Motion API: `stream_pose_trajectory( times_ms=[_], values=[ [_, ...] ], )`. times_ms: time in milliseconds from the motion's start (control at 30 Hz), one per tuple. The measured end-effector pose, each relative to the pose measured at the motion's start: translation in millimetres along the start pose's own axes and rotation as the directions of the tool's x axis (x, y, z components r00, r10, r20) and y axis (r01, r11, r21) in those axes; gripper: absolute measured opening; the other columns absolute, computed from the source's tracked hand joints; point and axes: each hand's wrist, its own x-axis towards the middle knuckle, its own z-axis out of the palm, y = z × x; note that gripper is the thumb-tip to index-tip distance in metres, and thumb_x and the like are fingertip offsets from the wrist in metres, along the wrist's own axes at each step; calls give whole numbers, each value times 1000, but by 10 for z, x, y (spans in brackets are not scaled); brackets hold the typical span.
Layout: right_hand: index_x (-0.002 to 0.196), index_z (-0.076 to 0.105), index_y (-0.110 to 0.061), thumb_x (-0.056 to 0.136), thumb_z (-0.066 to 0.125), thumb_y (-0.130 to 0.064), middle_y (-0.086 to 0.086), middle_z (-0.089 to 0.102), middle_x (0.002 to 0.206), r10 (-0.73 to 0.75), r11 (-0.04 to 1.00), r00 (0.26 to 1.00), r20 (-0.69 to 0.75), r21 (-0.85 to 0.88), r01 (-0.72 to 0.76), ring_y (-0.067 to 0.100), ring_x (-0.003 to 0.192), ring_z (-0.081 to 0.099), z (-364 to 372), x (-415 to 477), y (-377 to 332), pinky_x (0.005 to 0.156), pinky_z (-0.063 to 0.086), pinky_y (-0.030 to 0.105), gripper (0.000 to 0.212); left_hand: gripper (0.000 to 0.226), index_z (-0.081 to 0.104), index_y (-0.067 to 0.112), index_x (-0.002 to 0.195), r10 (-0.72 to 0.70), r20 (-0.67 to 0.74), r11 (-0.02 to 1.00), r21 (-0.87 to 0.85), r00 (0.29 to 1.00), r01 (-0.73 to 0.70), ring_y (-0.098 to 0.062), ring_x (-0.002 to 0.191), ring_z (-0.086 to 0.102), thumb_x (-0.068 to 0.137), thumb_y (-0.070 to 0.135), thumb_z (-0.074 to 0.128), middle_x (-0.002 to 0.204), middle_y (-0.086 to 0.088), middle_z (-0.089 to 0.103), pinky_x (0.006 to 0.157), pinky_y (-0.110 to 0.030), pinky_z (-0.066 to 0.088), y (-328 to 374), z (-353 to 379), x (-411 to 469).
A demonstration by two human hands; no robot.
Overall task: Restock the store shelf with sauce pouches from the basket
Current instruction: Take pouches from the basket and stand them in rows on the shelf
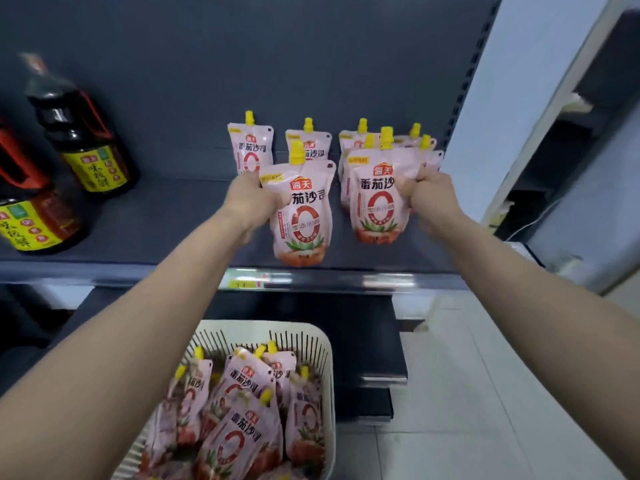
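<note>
My left hand (251,199) grips the upper left edge of a pink sauce pouch (304,220) with a yellow spout, held upright over the front of the dark grey shelf (156,216). My right hand (427,192) holds a second pouch (377,199) by its upper right corner, just in front of several pouches (360,143) standing at the shelf's back right. Two more pouches (250,147) stand behind the left-hand one. Below, a white slotted basket (322,344) holds several pouches (239,420) lying in a heap.
Two big dark soy sauce bottles (83,133) with yellow labels stand on the shelf's left side. A price tag strip (249,280) runs along the shelf's front edge. A white post (502,116) borders the shelf on the right; light floor tiles (485,393) lie below it.
</note>
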Motion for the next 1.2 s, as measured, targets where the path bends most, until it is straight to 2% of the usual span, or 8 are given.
stream_pose_trajectory(
  times_ms=[133, 233, 367, 500, 767, 933, 1033, 1200],
  values=[
    [91, 67, 1, 85, 56, 1, 13, 72, 88, 19, 999, 998, -63, 42, -16, 29, 81, 71, -392, 349, 30, 77, 58, 48, 12, 28, 64, 2, 107, 14, 36, 1000, 24, 999, -15, -27, 97, 66, 83, -8, 55, 110, -13, 68, 80, -40, 56, 135, 516, 285],
    [82, 65, -8, 88, 55, 2, 8, 69, 83, 64, 998, 995, -82, 19, -63, 25, 75, 69, -575, 540, 131, 76, 58, 44, 16, 31, 64, 4, 110, -4, 46, 999, 36, 999, 2, -27, 100, 66, 83, -8, 56, 112, -13, 68, 83, -40, 56, 106, 832, 486],
    [96, 64, 7, 90, 53, -2, 20, 68, 96, 66, 997, 994, -91, -22, -68, 31, 84, 66, -704, 754, 325, 78, 57, 47, 15, 31, 63, 3, 113, -19, 67, 1000, 18, 998, 18, -28, 99, 65, 84, -8, 56, 113, -13, 67, 82, -39, 55, 57, 1104, 669],
    [103, 65, -3, 94, 52, -5, 10, 66, 101, 76, 996, 996, -52, -31, -78, 26, 89, 64, -774, 906, 485, 71, 55, 34, 16, 34, 61, 1, 117, -17, 86, 1000, 5, 996, 17, -28, 98, 64, 85, -8, 57, 113, -16, 66, 79, -37, 53, 12, 1263, 774],
    [113, 62, 1, 94, 52, -4, 10, 65, 102, 141, 986, 989, -40, 91, -137, 23, 89, 63, -829, 1080, 734, 80, 52, 37, 22, 36, 60, 0, 120, -29, 62, 1000, -9, 998, 29, -30, 106, 64, 85, -7, 58, 120, -18, 64, 78, -35, 53, -73, 1400, 910],
    [111, 63, -2, 91, 54, 0, 9, 67, 103, 172, 978, 985, 16, 114, -173, 20, 88, 64, -904, 1108, 808, 79, 54, 34, 22, 40, 58, -2, 123, -36, 120, 999, 15, 992, 34, -35, 125, 52, 83, -6, 62, 147, -20, 40, 90, -39, 51, -116, 1387, 992],
    [116, 61, -2, 86, 53, 11, 5, 68, 99, 183, 979, 981, 67, 80, -188, 19, 89, 64, -935, 1072, 826, 76, 53, 31, 33, 38, 58, -4, 121, -65, 159, 998, -4, 985, 67, -36, 123, 53, 83, -8, 61, 142, -21, 47, 89, -38, 50, -93, 1383, 936],
    [118, 59, 0, 86, 56, 11, 15, 64, 120, 204, 977, 977, 66, 45, -207, 28, 106, 61, -923, 1052, 856, 95, 50, 44, 34, 37, 58, -6, 119, -64, 151, 998, -19, 986, 68, -33, 107, 61, 82, -12, 59, 122, -24, 62, 81, -37, 49, -87, 1434, 855]
  ],
)
